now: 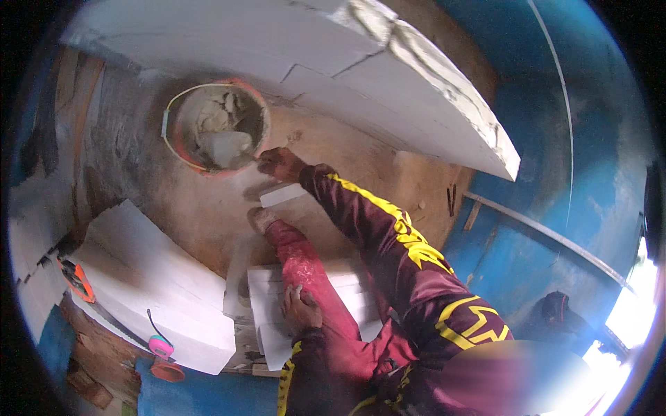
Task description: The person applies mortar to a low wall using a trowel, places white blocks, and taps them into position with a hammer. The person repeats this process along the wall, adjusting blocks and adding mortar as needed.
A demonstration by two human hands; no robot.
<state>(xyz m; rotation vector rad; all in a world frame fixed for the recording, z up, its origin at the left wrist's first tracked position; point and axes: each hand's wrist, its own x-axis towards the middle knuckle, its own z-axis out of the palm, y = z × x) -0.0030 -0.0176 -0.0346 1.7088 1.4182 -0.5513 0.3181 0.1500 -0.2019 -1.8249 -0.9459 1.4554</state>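
my right hand [279,164] was at the near rim of the bucket [216,126], fingers closed on what looked like the handle of a trowel [225,148], whose pale blade lay inside the bucket on the grey mortar [215,114]. the grip itself was partly hidden, so the exact hold could not be confirmed. my left hand [300,308] was well below the bucket, fingers spread and pressing flat on my own red-trousered leg [305,277], gripping nothing. my foot [261,219] pointed toward the bucket and stopped short of it. a small white block piece [283,195] lay just below the bucket, between my right hand and the foot. a large white block [149,274] lay below and left of the bucket, with a pink tape measure [160,344] on its near corner and a saw with an orange handle [78,279] at its left edge. more white blocks [267,312] lay under my leg. above and right of the bucket ran a wall of white blocks [416,90] with rough mortar joints. the bucket stood on bare brown ground [361,159].
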